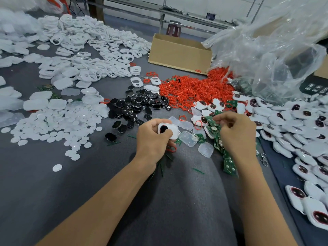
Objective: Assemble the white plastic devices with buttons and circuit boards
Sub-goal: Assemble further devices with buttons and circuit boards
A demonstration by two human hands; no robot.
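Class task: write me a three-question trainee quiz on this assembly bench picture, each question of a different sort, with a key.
1. True or false: the left hand holds a white plastic casing with a black oval button.
2. Multiple choice: the heap of orange-red plastic rings lies (A) left of, (B) right of, (C) on top of the pile of glossy black oval buttons.
3. Fill in: the right hand is over flat rectangular circuit boards, whose colour is ____.
Key: 1 true; 2 B; 3 green.
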